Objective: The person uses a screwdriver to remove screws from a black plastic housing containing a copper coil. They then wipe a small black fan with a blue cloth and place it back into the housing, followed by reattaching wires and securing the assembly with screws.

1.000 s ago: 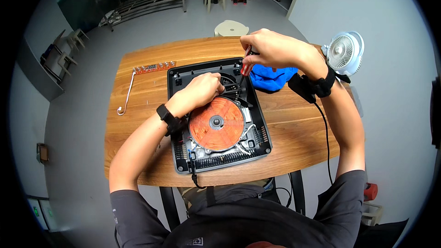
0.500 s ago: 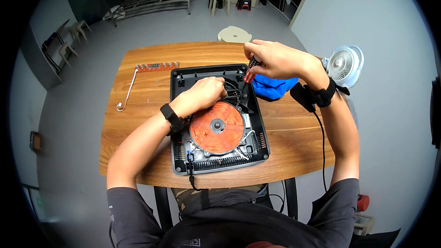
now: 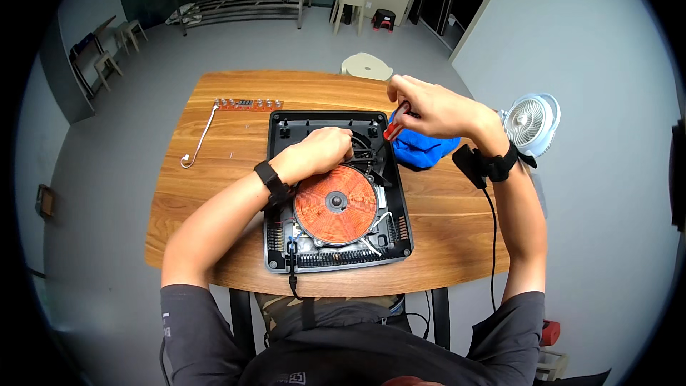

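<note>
Right hand (image 3: 432, 109) grips a red-handled screwdriver (image 3: 392, 131) over an opened black appliance base

In the head view, the right hand has its fingers closed around the screwdriver, whose dark shaft slants down and left of it. The left hand (image 3: 318, 150) is curled, fingertips lowered against the black plastic fan assembly (image 3: 363, 149); whether they pinch anything is hidden.

The rectangular black plastic appliance base (image 3: 336, 266) lies beneath the left hand, reaching left of and below the right one. Just below the left hand sits a flat, round, copper-coloured coil (image 3: 336, 220). A crumpled bright-blue cloth (image 3: 426, 151) lies under the right hand. Up and left of the left hand is a narrow red circuit board (image 3: 249, 105) with a thin white cable (image 3: 205, 132). A pale-blue round fan (image 3: 527, 125) stands right of the right hand.
</note>
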Available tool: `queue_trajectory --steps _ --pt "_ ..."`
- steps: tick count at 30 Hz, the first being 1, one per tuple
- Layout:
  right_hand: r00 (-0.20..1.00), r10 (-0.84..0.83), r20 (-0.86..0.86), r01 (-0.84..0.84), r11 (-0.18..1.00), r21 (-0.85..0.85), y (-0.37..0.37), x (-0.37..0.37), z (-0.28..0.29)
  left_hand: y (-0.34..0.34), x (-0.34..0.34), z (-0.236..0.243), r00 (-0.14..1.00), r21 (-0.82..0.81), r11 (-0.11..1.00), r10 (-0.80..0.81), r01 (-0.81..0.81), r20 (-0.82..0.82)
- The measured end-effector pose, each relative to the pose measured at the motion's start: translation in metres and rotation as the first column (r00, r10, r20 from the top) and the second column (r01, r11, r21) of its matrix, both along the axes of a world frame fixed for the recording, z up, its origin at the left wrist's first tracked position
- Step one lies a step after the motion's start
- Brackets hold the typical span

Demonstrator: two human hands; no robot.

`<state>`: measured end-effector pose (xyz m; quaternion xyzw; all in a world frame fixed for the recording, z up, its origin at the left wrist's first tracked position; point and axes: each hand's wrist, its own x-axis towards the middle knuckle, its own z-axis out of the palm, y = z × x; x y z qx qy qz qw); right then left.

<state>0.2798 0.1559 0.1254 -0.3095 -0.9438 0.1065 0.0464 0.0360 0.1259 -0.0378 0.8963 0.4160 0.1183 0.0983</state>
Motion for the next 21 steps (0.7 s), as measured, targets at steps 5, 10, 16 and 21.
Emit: queue_trajectory --steps 5,10,16,21 --pt "0.993 -0.116 0.035 0.105 0.967 0.231 0.002 -0.012 -0.016 -0.001 0.003 0.004 0.999 0.023 0.999 -0.033 0.034 -0.031" --pt "0.953 -0.291 0.085 0.258 0.926 0.274 0.001 -0.017 -0.015 -0.001 0.000 -0.004 0.999 -0.005 1.000 0.003 -0.003 0.050" --pt "0.995 0.093 -0.022 -0.091 0.993 0.079 0.008 0.004 -0.009 -0.001 0.003 0.000 1.000 0.024 1.000 -0.019 0.018 0.020" --pt "0.981 -0.174 0.086 0.166 0.982 0.095 -0.003 -0.017 -0.002 -0.001 0.002 -0.004 0.999 0.026 1.000 -0.011 0.011 0.037"
